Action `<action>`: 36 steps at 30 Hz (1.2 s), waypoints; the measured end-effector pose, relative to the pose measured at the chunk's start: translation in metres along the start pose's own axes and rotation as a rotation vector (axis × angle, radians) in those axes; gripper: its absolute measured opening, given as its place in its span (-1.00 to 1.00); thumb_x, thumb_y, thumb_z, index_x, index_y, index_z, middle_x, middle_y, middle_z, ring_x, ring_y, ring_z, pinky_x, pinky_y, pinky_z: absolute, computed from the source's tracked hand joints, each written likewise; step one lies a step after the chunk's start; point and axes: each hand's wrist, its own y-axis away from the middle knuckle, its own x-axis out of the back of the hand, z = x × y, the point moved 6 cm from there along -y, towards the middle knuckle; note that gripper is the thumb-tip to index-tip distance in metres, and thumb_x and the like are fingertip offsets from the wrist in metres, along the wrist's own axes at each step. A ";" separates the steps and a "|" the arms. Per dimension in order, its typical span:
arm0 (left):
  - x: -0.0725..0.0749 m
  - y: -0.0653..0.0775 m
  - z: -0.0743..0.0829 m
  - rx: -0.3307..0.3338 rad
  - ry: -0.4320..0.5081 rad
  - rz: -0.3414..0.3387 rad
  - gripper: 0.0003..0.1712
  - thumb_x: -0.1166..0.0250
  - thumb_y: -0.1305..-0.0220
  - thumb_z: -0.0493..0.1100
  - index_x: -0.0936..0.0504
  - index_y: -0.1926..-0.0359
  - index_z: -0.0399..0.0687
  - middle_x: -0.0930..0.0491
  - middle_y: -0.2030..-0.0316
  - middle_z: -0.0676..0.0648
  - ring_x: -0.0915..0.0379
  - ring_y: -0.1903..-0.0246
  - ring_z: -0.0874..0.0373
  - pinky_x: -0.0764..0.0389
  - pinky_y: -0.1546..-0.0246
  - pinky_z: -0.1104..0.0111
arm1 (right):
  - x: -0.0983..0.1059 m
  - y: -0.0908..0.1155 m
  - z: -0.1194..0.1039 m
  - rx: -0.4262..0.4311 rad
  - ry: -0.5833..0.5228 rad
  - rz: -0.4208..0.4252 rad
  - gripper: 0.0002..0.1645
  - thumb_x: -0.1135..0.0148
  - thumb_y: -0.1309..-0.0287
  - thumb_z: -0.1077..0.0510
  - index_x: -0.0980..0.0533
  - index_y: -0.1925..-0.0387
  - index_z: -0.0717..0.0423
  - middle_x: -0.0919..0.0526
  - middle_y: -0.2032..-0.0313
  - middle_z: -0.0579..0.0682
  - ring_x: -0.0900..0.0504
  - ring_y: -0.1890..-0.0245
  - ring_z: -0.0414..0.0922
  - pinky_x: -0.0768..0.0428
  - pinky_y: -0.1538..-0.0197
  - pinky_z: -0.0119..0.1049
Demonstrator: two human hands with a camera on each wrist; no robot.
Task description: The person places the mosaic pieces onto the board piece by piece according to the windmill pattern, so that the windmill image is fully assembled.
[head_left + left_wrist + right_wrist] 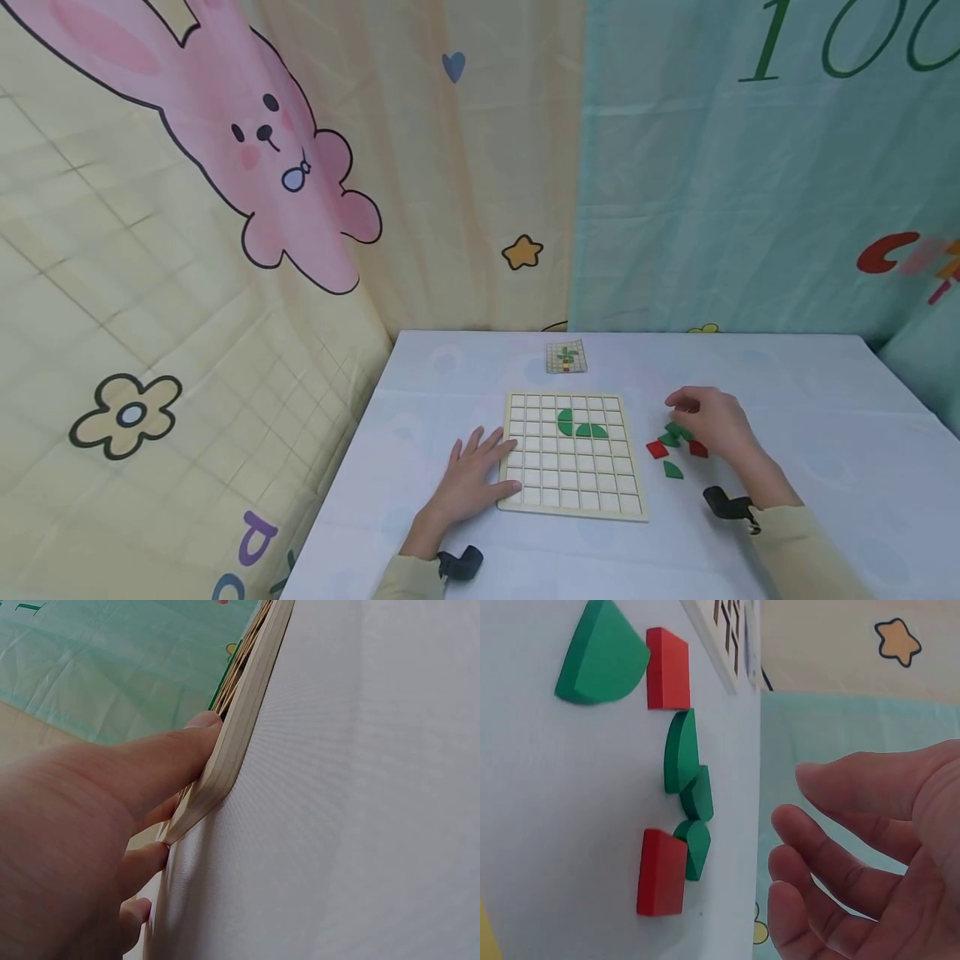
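A cream gridded board (570, 481) lies on the white table, with several green quarter-round pieces (565, 423) set in its upper cells. My left hand (468, 477) rests at the board's left edge, fingers spread; in the left wrist view, its thumb (169, 761) touches the wooden rim near a corner. On the right, my right hand (712, 419) hovers over a loose group of pieces, fingers loosely bent and holding nothing. Under and beside it lie red square pieces (667, 669) and green quarter-round pieces (604, 656); the hand partly covers the group in the head view.
A small pattern card (566, 357) showing a green figure on a grid lies behind the board. Printed cloth (465, 167) hangs along the table's back edge and left side. Black wrist cameras (461, 564) sit on both wrists.
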 end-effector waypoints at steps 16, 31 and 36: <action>0.000 0.000 -0.002 -0.007 0.003 -0.002 -0.19 -0.28 -0.28 0.32 -0.37 -0.47 0.20 -0.15 -0.53 -0.02 0.21 -0.54 -0.15 0.25 -0.43 -0.25 | 0.000 0.009 0.028 -0.104 0.100 -0.101 -0.62 -0.49 -0.08 0.13 -0.67 0.10 0.27 -0.66 0.23 0.18 -0.55 0.28 0.06 -0.64 0.24 -0.03; -0.002 -0.002 -0.002 0.006 -0.021 0.003 -0.19 -0.25 -0.28 0.36 -0.36 -0.48 0.24 -0.13 -0.53 0.03 0.23 -0.55 -0.11 0.25 -0.44 -0.22 | 0.000 0.007 0.031 -0.126 0.075 -0.071 -0.69 -0.48 -0.07 0.18 -0.65 0.20 0.31 -0.65 0.32 0.13 -0.54 0.34 0.03 -0.61 0.30 -0.08; -0.001 -0.001 -0.001 0.007 -0.012 -0.008 -0.19 -0.26 -0.28 0.34 -0.37 -0.48 0.23 -0.13 -0.53 0.02 0.23 -0.55 -0.11 0.25 -0.44 -0.23 | -0.002 0.006 0.032 -0.119 0.047 -0.062 -0.73 -0.46 -0.06 0.22 -0.60 0.23 0.29 -0.60 0.36 0.10 -0.51 0.39 0.00 -0.55 0.39 -0.19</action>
